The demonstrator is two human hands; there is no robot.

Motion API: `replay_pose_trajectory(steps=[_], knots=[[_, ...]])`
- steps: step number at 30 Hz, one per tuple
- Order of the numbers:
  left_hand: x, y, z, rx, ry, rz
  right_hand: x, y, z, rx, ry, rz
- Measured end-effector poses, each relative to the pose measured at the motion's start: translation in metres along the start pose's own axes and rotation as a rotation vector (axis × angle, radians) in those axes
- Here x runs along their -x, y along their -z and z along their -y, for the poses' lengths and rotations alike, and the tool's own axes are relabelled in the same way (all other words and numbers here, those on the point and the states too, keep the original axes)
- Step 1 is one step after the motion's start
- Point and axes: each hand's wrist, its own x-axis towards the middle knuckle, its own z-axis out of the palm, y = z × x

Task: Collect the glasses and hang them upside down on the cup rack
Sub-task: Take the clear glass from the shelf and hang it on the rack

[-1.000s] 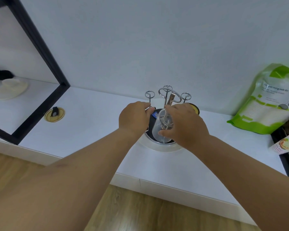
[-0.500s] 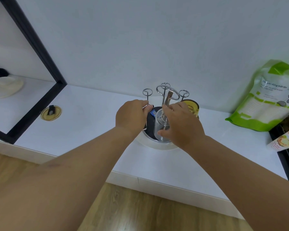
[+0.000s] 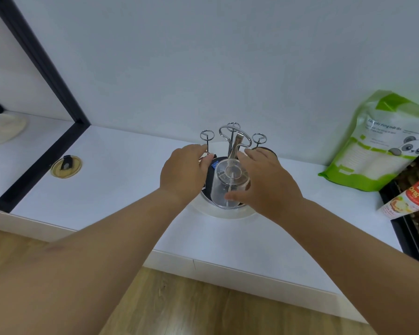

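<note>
A chrome cup rack (image 3: 232, 134) with ringed pegs stands on a round white base (image 3: 228, 213) at the back of the white counter. A clear glass (image 3: 224, 187) sits upside down over the rack's front peg, base up. My right hand (image 3: 269, 184) is around it, with the thumb on its front wall and the fingers spread along its right side. My left hand (image 3: 182, 172) grips the rack's left peg low down. An amber cup (image 3: 267, 150) peeks out behind my right hand.
A green panda-print bag (image 3: 375, 146) leans on the wall at right, with a red-labelled packet (image 3: 411, 201) and a black tray beside it. A round yellow lid (image 3: 65, 164) lies at left by a black frame (image 3: 46, 68). The counter's front edge is near.
The glass has gone from tilted to sitting upside down over the front peg, and my right hand has loosened and spread around it. My left hand has stayed on the rack.
</note>
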Motion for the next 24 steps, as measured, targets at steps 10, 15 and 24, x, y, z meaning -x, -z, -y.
replay_pose_trajectory(steps=[10, 15, 24], knots=[[0.016, -0.001, -0.01, -0.106, -0.299, 0.005, 0.011, 0.007, -0.029, 0.0, -0.033, 0.0], [0.011, -0.002, 0.005, -0.022, -0.119, -0.028, 0.012, 0.005, -0.033, -0.015, -0.048, 0.005], [0.02, 0.001, 0.015, -0.024, -0.094, -0.032, 0.01, 0.008, -0.038, -0.057, -0.102, 0.037]])
